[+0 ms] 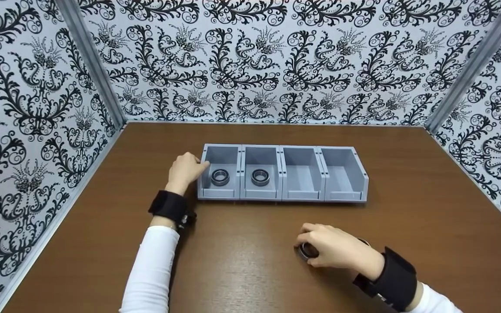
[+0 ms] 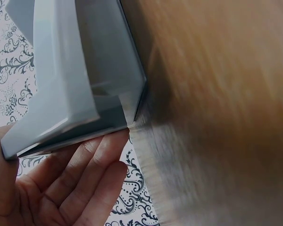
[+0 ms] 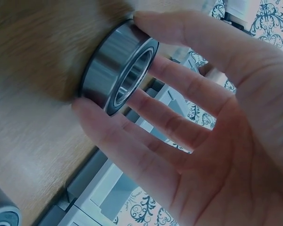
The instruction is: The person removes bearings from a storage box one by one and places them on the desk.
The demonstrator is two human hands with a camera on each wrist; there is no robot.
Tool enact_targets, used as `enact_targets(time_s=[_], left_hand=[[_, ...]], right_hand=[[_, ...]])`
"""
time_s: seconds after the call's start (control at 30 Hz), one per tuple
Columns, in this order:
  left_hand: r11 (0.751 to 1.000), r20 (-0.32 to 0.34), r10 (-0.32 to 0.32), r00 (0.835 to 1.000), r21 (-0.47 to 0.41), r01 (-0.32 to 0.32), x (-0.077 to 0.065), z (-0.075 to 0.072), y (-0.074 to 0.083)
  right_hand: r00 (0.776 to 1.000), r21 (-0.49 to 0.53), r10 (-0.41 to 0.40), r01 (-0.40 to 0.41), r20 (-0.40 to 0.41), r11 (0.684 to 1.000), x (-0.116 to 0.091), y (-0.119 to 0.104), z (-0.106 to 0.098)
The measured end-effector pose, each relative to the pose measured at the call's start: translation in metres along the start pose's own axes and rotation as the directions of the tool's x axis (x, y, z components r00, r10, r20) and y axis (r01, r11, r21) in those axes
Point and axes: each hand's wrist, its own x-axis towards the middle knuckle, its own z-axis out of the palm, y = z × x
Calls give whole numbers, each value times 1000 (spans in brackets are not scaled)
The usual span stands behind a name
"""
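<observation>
My left hand [image 1: 184,170] grips the left side wall of a row of grey plastic bins [image 1: 220,194]. In the left wrist view its thumb lies on one side of the bin wall [image 2: 61,89] and its fingers on the other. A ball bearing [image 1: 220,183] lies in the leftmost bin, and a second bearing [image 1: 260,184] in the bin beside it. On the near right of the table, my right hand [image 1: 335,248] holds another bearing [image 3: 108,68] by its outer rim, between thumb and fingertips. That bearing stands tilted at the tabletop.
Behind the right wrist, a shiny round edge [image 1: 363,241] peeks out, mostly hidden. The right wrist view shows part of another bearing [image 3: 4,214] on the brown table [image 1: 233,248]. Patterned panels [image 1: 250,65] enclose the table at the back and both sides.
</observation>
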Motion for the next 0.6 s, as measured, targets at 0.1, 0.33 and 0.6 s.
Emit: enact_targets(time_s=[0.1, 0.33, 0.6], left_hand=[[1000, -4, 5, 1000, 1, -5, -1, -1, 0], [1000, -6, 6, 1000, 0, -6, -1, -1, 1], [1000, -7, 1, 1000, 5, -1, 0, 0, 0]], right_hand=[[1000, 5, 7, -7, 7, 1000, 0, -1, 0], [1000, 2, 9, -9, 16, 1000, 0, -1, -1], [999, 9, 26, -27, 37, 1000, -2, -3, -4]])
